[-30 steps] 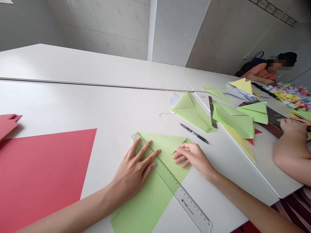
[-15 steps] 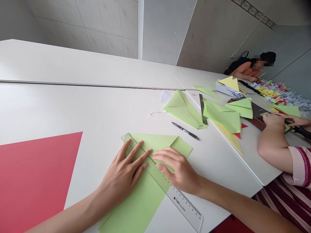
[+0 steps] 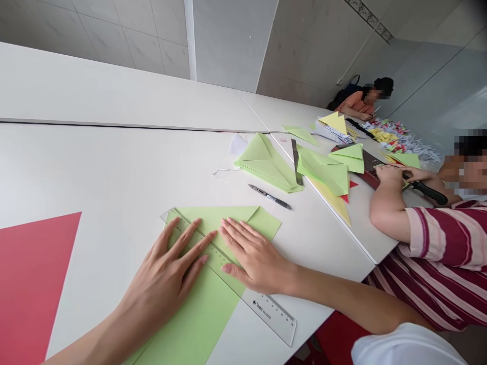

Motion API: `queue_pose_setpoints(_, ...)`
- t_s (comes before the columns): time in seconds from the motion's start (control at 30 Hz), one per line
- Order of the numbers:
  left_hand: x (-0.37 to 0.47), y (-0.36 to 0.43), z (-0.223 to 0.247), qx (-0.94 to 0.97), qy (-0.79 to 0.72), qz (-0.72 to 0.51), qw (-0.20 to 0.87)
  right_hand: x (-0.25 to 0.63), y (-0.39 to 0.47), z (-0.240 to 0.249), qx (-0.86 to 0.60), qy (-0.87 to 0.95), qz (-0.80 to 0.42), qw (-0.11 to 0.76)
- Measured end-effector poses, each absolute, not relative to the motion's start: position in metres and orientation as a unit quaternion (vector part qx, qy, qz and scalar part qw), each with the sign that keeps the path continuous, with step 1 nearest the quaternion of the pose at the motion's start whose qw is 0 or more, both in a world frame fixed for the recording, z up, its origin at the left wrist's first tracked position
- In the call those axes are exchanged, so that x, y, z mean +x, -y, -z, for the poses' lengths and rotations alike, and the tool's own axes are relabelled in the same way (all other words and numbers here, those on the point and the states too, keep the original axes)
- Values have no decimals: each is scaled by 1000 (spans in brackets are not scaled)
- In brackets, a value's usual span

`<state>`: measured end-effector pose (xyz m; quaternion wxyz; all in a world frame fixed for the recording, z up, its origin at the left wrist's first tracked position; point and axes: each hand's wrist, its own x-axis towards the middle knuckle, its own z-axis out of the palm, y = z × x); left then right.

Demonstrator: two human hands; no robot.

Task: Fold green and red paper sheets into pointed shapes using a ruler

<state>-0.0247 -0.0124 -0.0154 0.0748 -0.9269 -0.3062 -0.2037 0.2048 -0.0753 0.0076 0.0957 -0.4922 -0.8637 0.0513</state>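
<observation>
Bare table lies open between the red sheet and the long seam. Rightward, the pen and stacked green papers block the way.

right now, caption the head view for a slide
Two hands press a clear ruler on green paper, a pen lying beyond on the white table.

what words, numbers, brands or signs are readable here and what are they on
"No.9030", as best it reads, on the clear ruler; its other characters and scale numbers are too small
pen: pale print, too small
white table: small red mark, unreadable
dark red board: pale marking, unreadable
</observation>
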Motion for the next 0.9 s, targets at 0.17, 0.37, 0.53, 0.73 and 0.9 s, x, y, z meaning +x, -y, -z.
queue_pose_setpoints(0.17, -25, 11, 19, -924, 309, 213, 67, 207, 74, -5, -550, 831, -12, 83)
queue_pose_setpoints(0.37, -27, 11, 18, -924, 304, 219, 75, 206, 70, -5, -613, 787, 31, 68)
queue_pose_setpoints(0.53, -26, 10, 15, -928, 300, 211, 71, 204, 68, -7, -652, 756, 41, 42)
queue_pose_setpoints(0.73, -27, 9, 17, -926, 306, 212, 66, 197, 65, -8, -675, 736, 52, 15)
queue_pose_setpoints(0.9, -27, 9, 19, -925, 308, 211, 68, 191, 64, -11, -695, 716, 63, -20)
